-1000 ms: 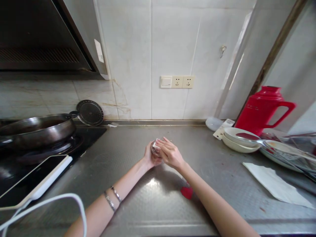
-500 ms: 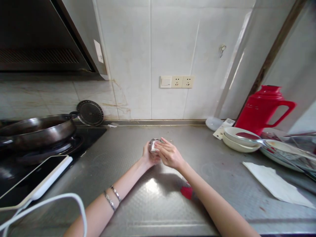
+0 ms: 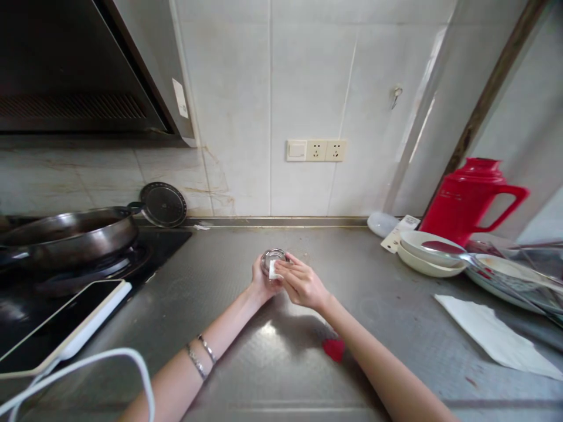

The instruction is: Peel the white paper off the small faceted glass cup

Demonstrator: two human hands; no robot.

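Above the middle of the counter, my left hand [image 3: 262, 282] is closed around a small round clear glass [image 3: 273, 255], whose rim faces up towards me. My right hand [image 3: 304, 283] pinches a folded white tissue [image 3: 273, 270] and presses it against the near side of the glass. The fingers of both hands meet there, so the lower part of the glass is hidden. A red object [image 3: 333, 349] lies on the counter below my right forearm, which partly covers it; its kind cannot be made out.
A steel pan [image 3: 73, 236] stands on the black stove at left, near a phone [image 3: 61, 328] with a white cable [image 3: 127, 353]. At right are stacked bowls [image 3: 428, 266], a patterned plate [image 3: 501, 272], a red thermos jug [image 3: 468, 202] and a white paper sheet [image 3: 495, 337].
The tissue has shifted slightly down along the glass, and more of the glass's round rim shows. My right hand has moved a little lower. The whole view has tilted slightly.
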